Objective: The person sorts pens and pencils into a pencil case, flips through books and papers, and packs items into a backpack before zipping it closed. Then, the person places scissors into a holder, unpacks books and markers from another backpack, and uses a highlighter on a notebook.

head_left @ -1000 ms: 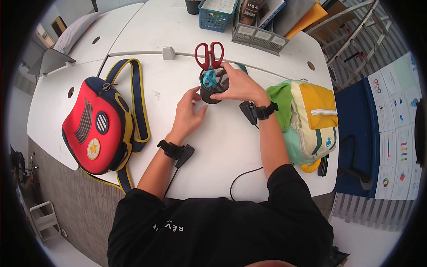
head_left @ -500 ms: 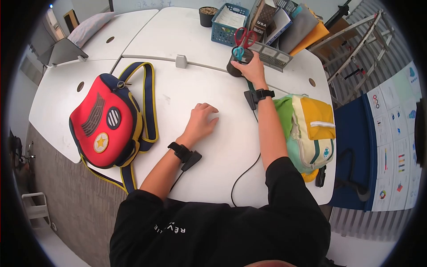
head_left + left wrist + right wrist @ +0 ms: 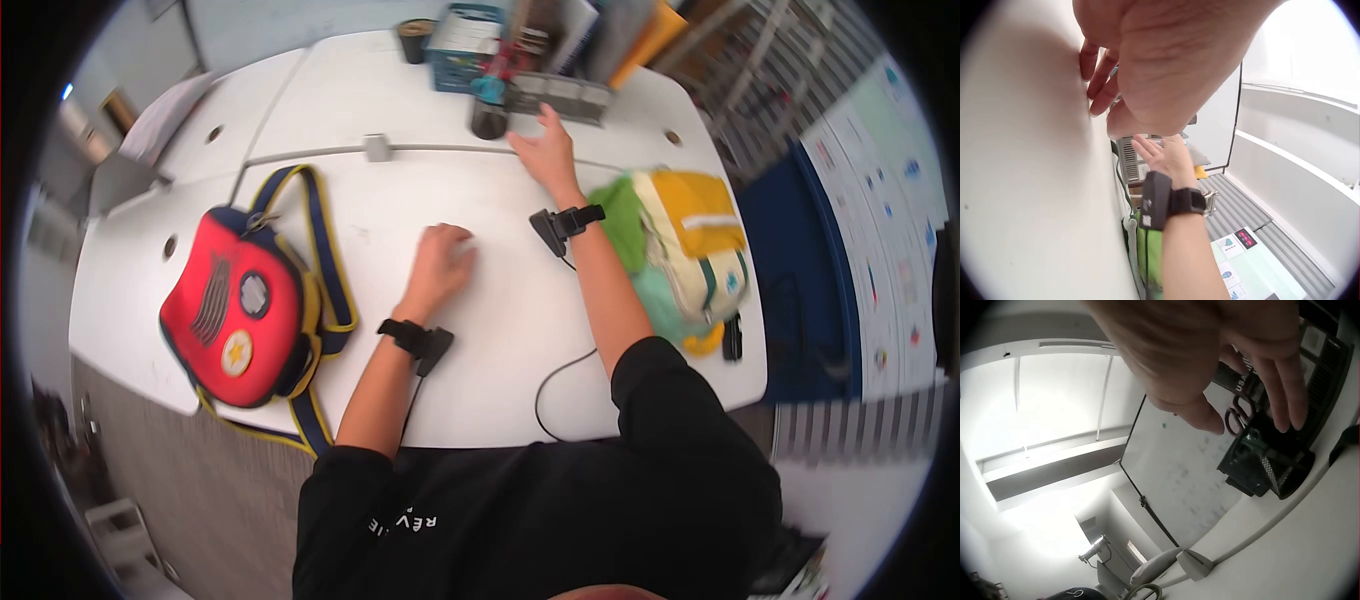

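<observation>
A black mesh pen cup [image 3: 489, 121] stands on the white table's far section, just in front of a grey file rack. Red-handled scissors and teal scissors [image 3: 487, 90] stick up out of it. My right hand [image 3: 547, 152] is just to the right of the cup, fingers spread and thumb apart, holding nothing. In the right wrist view a gap shows between the fingertips and the cup [image 3: 1282, 472]. My left hand [image 3: 438, 268] rests near the table's middle, its fingers loosely bent and their tips at the tabletop [image 3: 1035, 187].
A red and navy backpack [image 3: 235, 310] lies on the left. On the right lies a green, cream and yellow backpack [image 3: 690, 240]. Behind the cup are a teal basket [image 3: 455, 70], a potted plant [image 3: 414, 42] and the file rack [image 3: 565, 100] with books and folders.
My right hand carried the pen cup from the table's middle to the far side by the rack, then let go and drew back. My left hand came off the cup and moved nearer me.
</observation>
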A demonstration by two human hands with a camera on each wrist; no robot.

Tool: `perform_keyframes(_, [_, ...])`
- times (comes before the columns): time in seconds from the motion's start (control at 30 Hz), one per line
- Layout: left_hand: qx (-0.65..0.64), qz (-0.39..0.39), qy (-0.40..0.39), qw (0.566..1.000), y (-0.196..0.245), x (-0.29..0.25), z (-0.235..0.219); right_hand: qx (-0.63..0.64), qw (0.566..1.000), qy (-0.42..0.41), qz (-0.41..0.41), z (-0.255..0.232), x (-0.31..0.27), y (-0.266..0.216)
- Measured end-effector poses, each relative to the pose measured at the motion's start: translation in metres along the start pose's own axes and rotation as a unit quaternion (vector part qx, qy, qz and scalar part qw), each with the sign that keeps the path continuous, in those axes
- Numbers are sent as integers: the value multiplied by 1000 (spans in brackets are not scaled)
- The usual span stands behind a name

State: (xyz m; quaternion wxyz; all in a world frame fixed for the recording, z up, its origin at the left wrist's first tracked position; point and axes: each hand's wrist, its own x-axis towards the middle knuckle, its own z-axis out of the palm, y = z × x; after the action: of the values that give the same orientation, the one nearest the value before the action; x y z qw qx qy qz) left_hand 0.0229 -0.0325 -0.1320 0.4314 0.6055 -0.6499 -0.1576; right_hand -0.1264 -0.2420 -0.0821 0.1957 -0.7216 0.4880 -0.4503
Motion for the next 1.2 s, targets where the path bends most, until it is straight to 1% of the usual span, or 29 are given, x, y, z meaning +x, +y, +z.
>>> perform_keyframes(0.03, [9, 6, 17, 1000, -3, 0, 4, 44, 999, -25, -15, -29, -14, -14])
perform_keyframes(0.1, [-24, 5, 23, 999, -5, 1, 8, 65, 997, 10, -42, -80, -33, -31])
perform_keyframes(0.13, [-35, 15, 9, 999, -5, 2, 8, 59, 996, 33, -52, -109, -42, -33])
perform_keyframes(0.2, [-8, 3, 9, 1000, -2, 2, 7, -23, 995, 70, -70, -172, -56, -23])
perform_keyframes(0.27, [-11, -2, -4, 1000, 5, 4, 3, -126, 985, 106, -47, -237, -64, 7])
perform_keyframes(0.33, [-13, -14, -7, 1000, 4, 3, 4, -212, 971, 103, 24, -304, -74, 32])
perform_keyframes(0.37, [-9, -2, -7, 1000, 1, 3, 5, -243, 965, 91, 36, -333, -81, 44])
perform_keyframes(0.4, [-4, 7, -6, 1000, -2, 2, 5, -293, 951, 73, 65, -361, -83, 75])
perform_keyframes(0.43, [-6, -3, 2, 1000, -3, 1, 5, -267, 955, 29, 126, -384, -86, 106])
perform_keyframes(0.47, [-11, 1, -5, 1000, -2, 2, 4, -155, 970, -35, 184, -401, -91, 140])
perform_keyframes(0.5, [-16, 5, -10, 1000, -1, 2, 4, -58, 968, -115, 217, -401, -98, 144])
perform_keyframes(0.53, [-17, -1, -3, 1000, 1, 2, 3, 74, 957, -127, 252, -390, -104, 145])
perform_keyframes(0.57, [-25, -8, -9, 1000, 4, 2, 1, 205, 927, -136, 284, -380, -110, 150])
perform_keyframes(0.63, [-33, -22, -6, 999, 7, 1, 0, 226, 917, -84, 319, -372, -116, 163])
perform_keyframes(0.67, [-46, -29, -7, 998, 9, 2, 0, 255, 908, -106, 314, -361, -117, 143])
perform_keyframes(0.7, [-59, -36, -8, 998, 9, 4, 0, 282, 905, -105, 301, -345, -118, 125])
perform_keyframes(0.73, [-59, -39, -3, 997, 9, 4, 1, 274, 907, -107, 302, -333, -118, 121])
perform_keyframes(0.8, [-94, -47, -2, 994, 9, 3, 3, 245, 916, -101, 299, -304, -119, 92])
perform_keyframes(0.83, [-93, -47, -2, 995, 9, 3, 4, 253, 912, -119, 299, -291, -117, 88])
perform_keyframes(0.9, [-132, -57, -5, 990, 10, 3, 5, 259, 904, -129, 313, -267, -117, 78])
perform_keyframes(0.93, [-127, -56, -2, 990, 12, 3, 5, 272, 904, -148, 294, -252, -117, 53])
perform_keyframes(1.0, [-186, -76, -3, 980, 17, 2, 2, 288, 901, -164, 280, -227, -118, 35])
perform_keyframes(1.03, [-178, -75, -3, 981, 19, 3, 0, 289, 902, -164, 275, -215, -119, 28])
perform_keyframes(1.07, [-235, -63, -7, 970, 22, 3, -1, 298, 900, -163, 273, -204, -119, 23])
perform_keyframes(1.1, [-292, -51, -13, 955, 24, 4, -3, 305, 904, -165, 251, -194, -119, 19])
perform_keyframes(1.13, [-297, -42, -21, 954, 24, 3, -2, 311, 908, -164, 229, -185, -119, 15])
perform_keyframes(1.17, [-289, -39, -26, 956, 23, 3, -1, 319, 906, -160, 228, -177, -118, 12])
perform_keyframes(1.2, [-276, -20, -28, 961, 23, 3, 1, 313, 916, -151, 202, -171, -118, 9])
